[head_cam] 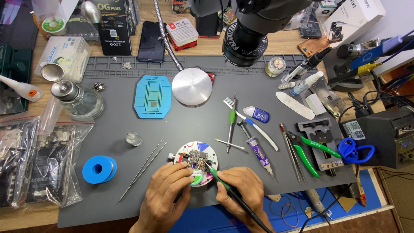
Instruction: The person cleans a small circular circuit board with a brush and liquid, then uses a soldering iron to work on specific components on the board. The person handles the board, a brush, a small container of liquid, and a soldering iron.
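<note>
A small circuit board (197,158) sits clamped on a round white holder (206,150) on the grey work mat (172,125). My right hand (241,190) grips a green-handled soldering iron (220,179) like a pen, its tip touching the board's right edge. My left hand (166,194) rests on the holder's left front side, fingers pressing a small green-rimmed tin (197,177) and steadying the holder.
Tweezers (144,168) and a blue solder spool (99,169) lie left of my hands. A toothbrush (250,121), syringe tube (261,155) and green pliers (312,151) lie to the right. A microscope lens (244,41) hangs above; a glass dispenser bottle (79,99) stands left.
</note>
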